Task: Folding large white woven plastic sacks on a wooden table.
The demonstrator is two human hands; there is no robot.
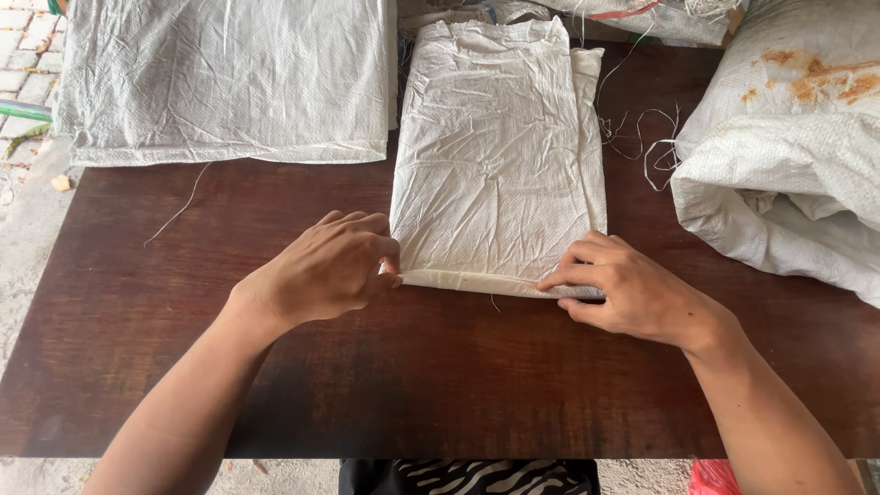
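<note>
Folded white woven plastic sack (500,147): lies flat mid-table on the dark brown wooden tabletop (440,385), near edge rolled into a narrow hem.
Risk: slick weave may spring open if either pinch slackens; uneven pull would skew the fold.
Left hand (325,270): fingers curled, pinching the hem's left corner.
Right hand (632,289): fingertips closed on the right corner.
Hem spans between both hands.

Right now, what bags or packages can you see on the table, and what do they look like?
Folded woven sack: table middle, white, long rectangle; left hand and right hand pinch its near edge.
Flat woven sack: far left, greyish white, wide rectangle.
Bulging sack: right edge, white, rounded, orange-brown stains.
No labels, signs or screens.
</note>
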